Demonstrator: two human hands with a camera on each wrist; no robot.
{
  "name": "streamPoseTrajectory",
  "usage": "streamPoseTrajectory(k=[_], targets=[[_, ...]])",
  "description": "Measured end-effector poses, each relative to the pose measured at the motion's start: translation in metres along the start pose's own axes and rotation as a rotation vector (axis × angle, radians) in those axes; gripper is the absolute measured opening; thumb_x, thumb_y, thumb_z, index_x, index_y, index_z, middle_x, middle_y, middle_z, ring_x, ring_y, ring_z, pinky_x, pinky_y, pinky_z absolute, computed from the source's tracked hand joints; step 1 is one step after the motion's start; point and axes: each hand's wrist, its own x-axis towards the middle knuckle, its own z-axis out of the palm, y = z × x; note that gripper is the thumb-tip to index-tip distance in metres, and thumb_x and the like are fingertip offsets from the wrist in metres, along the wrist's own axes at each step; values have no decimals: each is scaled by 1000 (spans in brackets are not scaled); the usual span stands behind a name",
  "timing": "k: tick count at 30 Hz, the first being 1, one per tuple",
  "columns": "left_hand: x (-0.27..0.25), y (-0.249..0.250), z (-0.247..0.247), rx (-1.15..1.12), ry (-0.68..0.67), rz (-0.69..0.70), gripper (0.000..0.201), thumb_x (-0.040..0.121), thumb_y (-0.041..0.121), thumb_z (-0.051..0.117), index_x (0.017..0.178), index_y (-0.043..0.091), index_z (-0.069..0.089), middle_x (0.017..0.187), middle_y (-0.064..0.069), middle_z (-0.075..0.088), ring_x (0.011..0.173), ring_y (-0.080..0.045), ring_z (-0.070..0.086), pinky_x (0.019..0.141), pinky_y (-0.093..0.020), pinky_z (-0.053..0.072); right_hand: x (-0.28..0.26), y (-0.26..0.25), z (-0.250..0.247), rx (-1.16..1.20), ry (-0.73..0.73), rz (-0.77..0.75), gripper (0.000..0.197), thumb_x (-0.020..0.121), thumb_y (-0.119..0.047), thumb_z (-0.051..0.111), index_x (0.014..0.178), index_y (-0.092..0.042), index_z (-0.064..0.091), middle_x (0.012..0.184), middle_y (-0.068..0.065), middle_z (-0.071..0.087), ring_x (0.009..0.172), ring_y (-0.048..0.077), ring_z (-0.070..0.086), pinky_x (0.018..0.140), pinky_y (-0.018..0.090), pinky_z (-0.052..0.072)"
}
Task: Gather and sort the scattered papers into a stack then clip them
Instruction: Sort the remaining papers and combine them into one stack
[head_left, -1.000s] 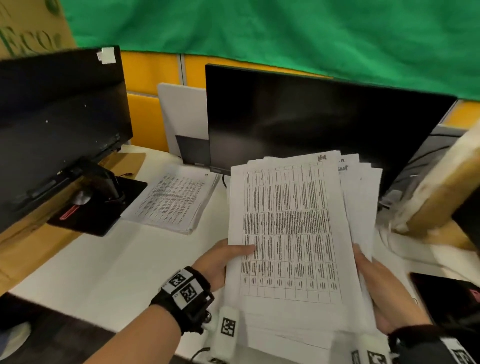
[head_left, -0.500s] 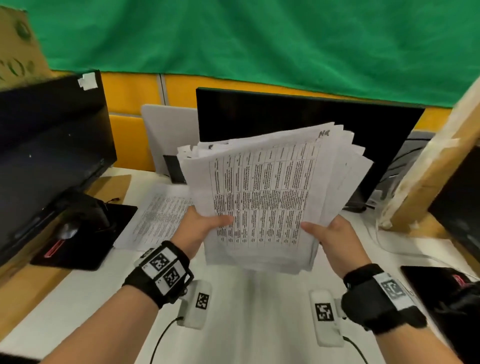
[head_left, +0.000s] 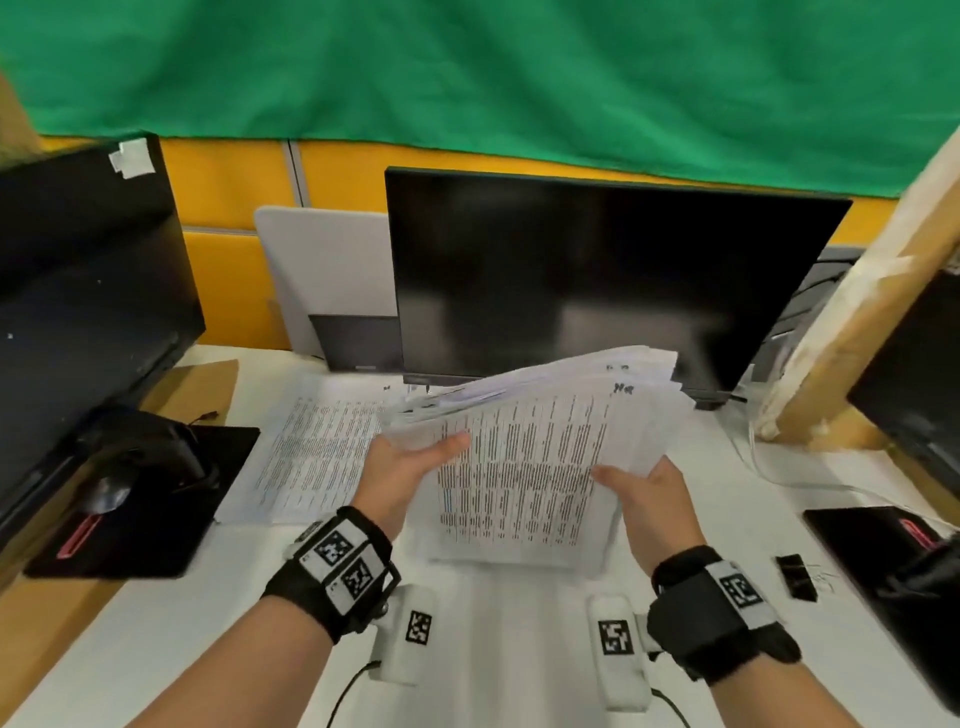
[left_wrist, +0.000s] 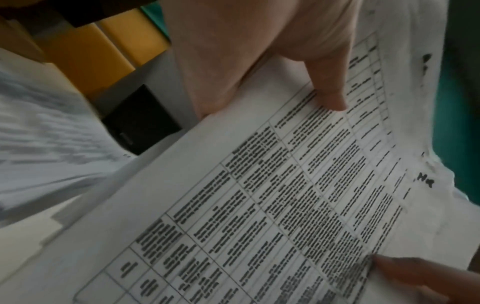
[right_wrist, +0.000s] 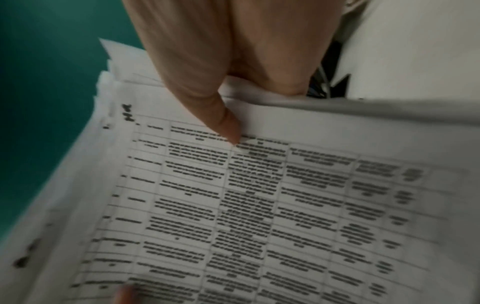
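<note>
A thick, uneven stack of printed papers (head_left: 524, 467) is held above the white desk (head_left: 498, 649), its far edge fanned out and its near edge low over the desk. My left hand (head_left: 410, 467) grips the stack's left side, thumb on the top sheet. My right hand (head_left: 644, 493) grips the right side, thumb on top too. Both wrist views show a thumb pressing the tabled top sheet (left_wrist: 285, 205) (right_wrist: 259, 205). More printed sheets (head_left: 317, 457) lie flat on the desk to the left. A black binder clip (head_left: 795, 577) lies at the right.
A dark monitor (head_left: 597, 280) stands behind the stack, another monitor (head_left: 78, 312) at the left with a mouse (head_left: 106, 491) on a black mat. A cardboard beam (head_left: 857, 312) leans at the right. A black pad (head_left: 883, 561) lies at the near right.
Both hands have lowered the stack toward the desk and tipped it flatter, away from me. The binder clip at the right has come into view.
</note>
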Motion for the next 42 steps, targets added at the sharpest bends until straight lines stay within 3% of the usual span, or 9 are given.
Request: streamPoseTrajectory(k=[5, 11, 15, 23, 28, 33, 35, 38, 42], targets=[[1, 11, -3, 118, -70, 56, 39, 57, 30, 86, 94, 27, 72, 91, 9, 77, 91, -6, 71, 77, -18, 53, 0, -13, -1, 45, 9, -105, 33, 80, 8, 62, 102, -16, 66, 93, -4, 76, 90, 13, 71, 71, 27, 53], [8, -2, -5, 103, -60, 11, 74, 40, 51, 87, 100, 11, 72, 103, -12, 74, 101, -28, 68, 94, -39, 51, 4, -8, 11, 130, -40, -101, 79, 42, -48, 88, 109, -13, 66, 106, 7, 74, 99, 25, 70, 79, 40, 56], [12, 3, -5, 90, -57, 25, 86, 38, 55, 86, 108, 9, 68, 106, -10, 74, 101, -23, 69, 93, -39, 51, 6, -17, 9, 151, -28, -184, 67, 38, -56, 86, 90, -18, 71, 92, 3, 77, 88, 20, 72, 72, 30, 57], [1, -8, -5, 151, -117, -135, 94, 15, 71, 79, 96, 23, 67, 78, 22, 74, 72, 16, 66, 69, -13, 36, -12, -32, 13, 84, 56, -263, 72, 56, -78, 60, 88, -12, 64, 81, 6, 68, 78, 17, 65, 68, 29, 48], [5, -18, -11, 96, -31, -169, 124, 22, 62, 87, 130, 11, 53, 115, -1, 70, 111, -12, 63, 101, -36, 42, -3, -37, 12, 122, 124, -173, 29, 93, -24, 53, 72, -3, 56, 57, -1, 54, 50, 4, 53, 54, 22, 41], [9, -12, -14, 106, -54, -70, 74, 22, 59, 87, 85, 23, 74, 88, 5, 78, 85, -7, 73, 68, -12, 54, 0, -35, 7, 90, 105, -382, 20, 89, -23, 59, 98, -6, 62, 82, 4, 64, 68, 0, 62, 61, 13, 48], [9, -11, -14, 120, -40, -50, 73, 26, 61, 85, 84, 19, 73, 87, 3, 78, 84, -10, 73, 70, -16, 54, 1, -25, 1, 118, -7, -346, 50, 71, -49, 72, 111, -24, 57, 91, 3, 67, 78, 11, 66, 66, 21, 53], [10, -20, -16, 97, 49, -84, 61, 37, 54, 83, 77, 12, 67, 74, 4, 76, 70, -8, 71, 69, -23, 49, 3, -7, -1, 0, -89, -226, 62, 61, -29, 84, 116, -34, 55, 97, 0, 69, 91, 21, 67, 72, 27, 55], [3, -27, -4, 95, 103, -85, 32, 73, 39, 68, 100, 23, 66, 92, 7, 76, 86, -4, 71, 88, -35, 53, 4, -5, 13, -146, -77, -125, 36, 67, -29, 82, 100, -27, 69, 102, 0, 74, 97, 19, 68, 90, 42, 54]])
